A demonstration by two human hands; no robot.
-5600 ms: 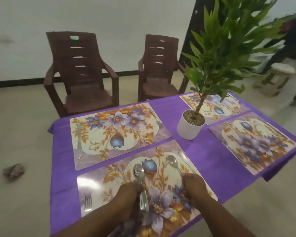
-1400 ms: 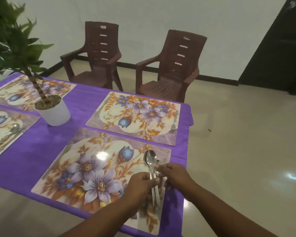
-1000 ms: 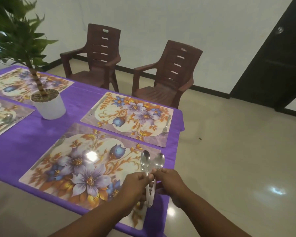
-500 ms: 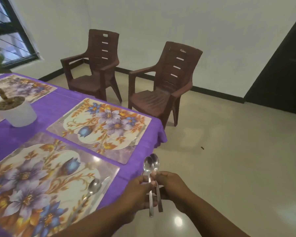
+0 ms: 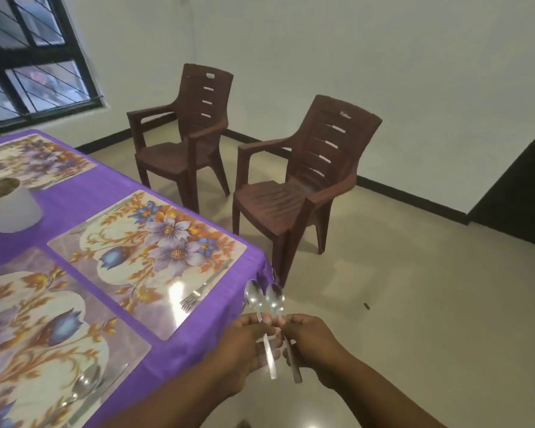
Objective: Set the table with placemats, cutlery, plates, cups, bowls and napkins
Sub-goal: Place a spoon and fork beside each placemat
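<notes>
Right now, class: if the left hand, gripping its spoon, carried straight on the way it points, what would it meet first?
The left hand points up-frame past the table corner, its spoon leading. Probably the purple tablecloth's corner comes first, then the nearer brown chair; depth is unclear, so it might pass clear.

Home dining room: clothed table, floral placemats, chairs.

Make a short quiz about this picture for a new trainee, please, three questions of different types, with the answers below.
1. True or false: the fork lies on the middle placemat.
2. How many spoons are held between the left hand and right hand?
3. What stands behind the table: A) two brown chairs, B) a sofa, C) a shelf?

Key: 1 true; 2 two; 3 A.
</notes>
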